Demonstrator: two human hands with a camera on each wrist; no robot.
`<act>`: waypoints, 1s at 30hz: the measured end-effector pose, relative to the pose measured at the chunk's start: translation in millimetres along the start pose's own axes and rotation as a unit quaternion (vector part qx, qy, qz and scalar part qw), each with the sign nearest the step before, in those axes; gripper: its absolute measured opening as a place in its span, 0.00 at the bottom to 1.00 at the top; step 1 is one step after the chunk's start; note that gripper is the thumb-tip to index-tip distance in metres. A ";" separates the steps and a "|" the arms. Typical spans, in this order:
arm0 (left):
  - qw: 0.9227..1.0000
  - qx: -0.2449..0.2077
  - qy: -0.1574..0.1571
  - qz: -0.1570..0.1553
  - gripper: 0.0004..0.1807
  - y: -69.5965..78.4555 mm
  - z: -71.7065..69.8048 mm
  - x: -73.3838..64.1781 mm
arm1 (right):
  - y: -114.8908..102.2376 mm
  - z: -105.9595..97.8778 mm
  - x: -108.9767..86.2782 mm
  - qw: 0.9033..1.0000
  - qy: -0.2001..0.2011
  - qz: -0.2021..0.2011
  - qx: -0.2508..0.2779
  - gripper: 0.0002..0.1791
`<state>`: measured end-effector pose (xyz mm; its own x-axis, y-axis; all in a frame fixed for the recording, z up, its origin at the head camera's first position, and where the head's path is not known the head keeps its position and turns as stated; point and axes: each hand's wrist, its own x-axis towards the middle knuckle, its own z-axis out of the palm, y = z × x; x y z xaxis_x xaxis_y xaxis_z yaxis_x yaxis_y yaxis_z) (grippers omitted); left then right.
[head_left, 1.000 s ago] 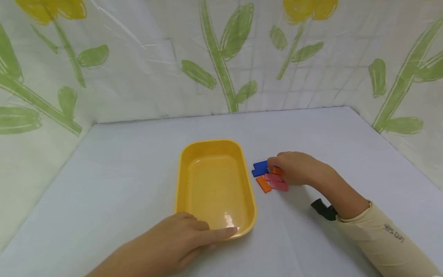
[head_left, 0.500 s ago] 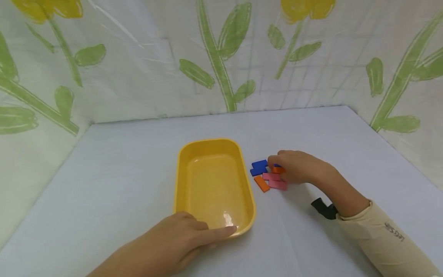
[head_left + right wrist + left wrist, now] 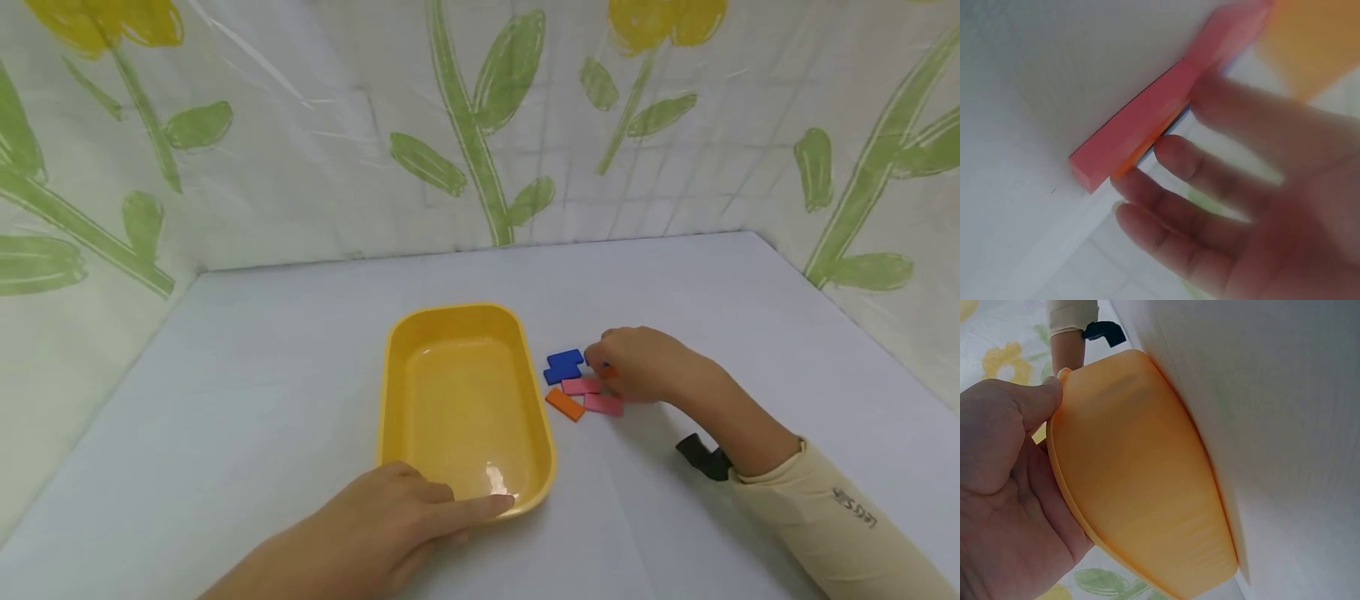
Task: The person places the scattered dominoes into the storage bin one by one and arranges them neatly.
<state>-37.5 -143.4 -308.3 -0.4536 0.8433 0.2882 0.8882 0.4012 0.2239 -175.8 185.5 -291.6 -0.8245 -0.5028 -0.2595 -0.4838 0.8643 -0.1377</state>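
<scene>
A yellow rectangular tray (image 3: 457, 323) with rounded corners stands mid-table. My left hand (image 3: 386, 525) grips its near rim, index finger lying along the edge; the left wrist view has the thumb on the rim and the other fingers behind it. To the tray's right lies a small cluster of flat blocks: blue blocks (image 3: 564, 367), pink blocks (image 3: 603, 404) and an orange block (image 3: 565, 404). Over the cluster's right side is my right hand (image 3: 648, 364), partly covering another orange piece (image 3: 610, 372). Its loosely bent fingertips are right at a pink block (image 3: 1135, 128) in the right wrist view.
Under everything is a white-covered table (image 3: 285, 375). A white sheet painted with green stems and yellow flowers (image 3: 652, 21) hangs behind it and at both sides. A black strap-like piece (image 3: 702, 458) projects below the right wrist, by the beige sleeve (image 3: 832, 517).
The near orange block has turned to lie flatter across the view, and the upper pink block has slid slightly left. My right hand has shifted a little; the left keeps its hold on the tray.
</scene>
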 end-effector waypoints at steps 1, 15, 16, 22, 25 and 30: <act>1.000 -0.001 -0.001 -0.001 0.30 0.0 0.2 -0.1 | 0.4 -0.3 -0.4 1.000 0.000 0.000 0.003 0.07; 1.000 -0.015 -0.015 -0.015 0.28 -0.4 -0.1 0.6 | 8.5 -5.0 -3.8 0.998 -0.028 0.055 0.000 0.11; 1.000 -0.017 -0.018 -0.018 0.28 -0.3 -0.5 0.8 | 8.3 -5.2 -4.3 0.998 -0.028 0.052 0.001 0.11; 0.998 -0.030 -0.039 -0.035 0.28 0.4 -1.5 1.1 | 7.3 -8.8 -8.1 0.999 -0.018 0.037 0.025 0.11; 0.998 -0.033 -0.042 -0.036 0.28 0.3 -1.4 1.3 | 5.9 -12.7 -11.2 0.999 -0.003 0.019 0.051 0.11; 0.999 -0.022 -0.017 -0.015 0.28 -0.1 0.2 2.1 | 3.9 -16.3 -16.1 0.994 0.035 -0.046 0.091 0.11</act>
<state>-38.5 -141.6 -307.9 -0.4770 0.8430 0.2488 0.8696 0.4115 0.2729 -169.2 196.8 -272.4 -0.8003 -0.5746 -0.1714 -0.5028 0.7988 -0.3302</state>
